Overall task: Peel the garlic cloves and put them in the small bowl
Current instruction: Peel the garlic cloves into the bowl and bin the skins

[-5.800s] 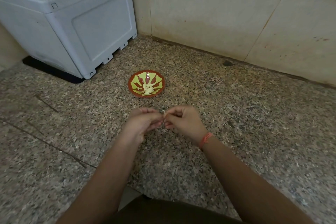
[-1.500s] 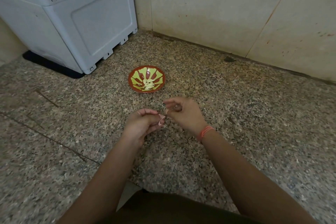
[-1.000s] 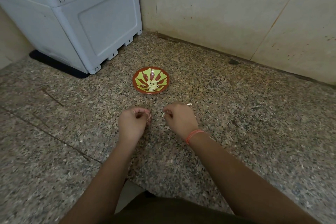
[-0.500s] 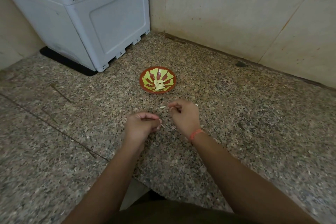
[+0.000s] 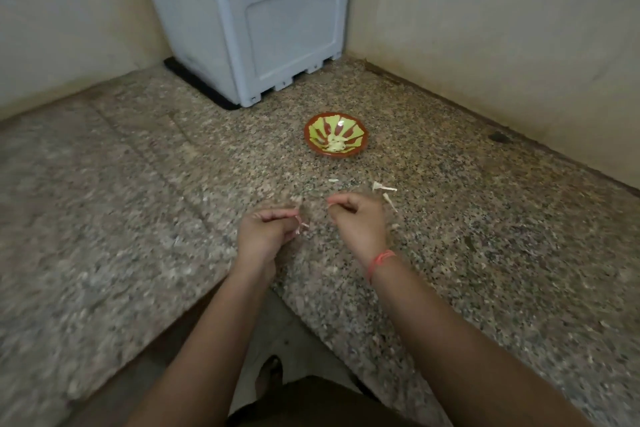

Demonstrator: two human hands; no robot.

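A small red-and-green bowl (image 5: 336, 123) stands on the granite counter with pale peeled cloves (image 5: 336, 146) in its middle. Nearer to me, my left hand (image 5: 268, 236) is curled and pinches a garlic clove (image 5: 300, 224) with pinkish skin at its fingertips. My right hand (image 5: 358, 222), a red thread on its wrist, is a hand's width to the right, its fingers curled and pinching a small scrap of skin (image 5: 330, 205). The two hands are apart. The frame is blurred.
Loose bits of garlic skin (image 5: 382, 188) lie on the counter (image 5: 485, 253) just beyond my right hand. A grey plastic box (image 5: 263, 21) stands in the back corner against the walls. The counter's front edge is cut out in front of me.
The view has swung left. My hands, joined on the clove earlier, have pulled apart, the right one stripping skin. Bits of skin now lie beyond my right hand.
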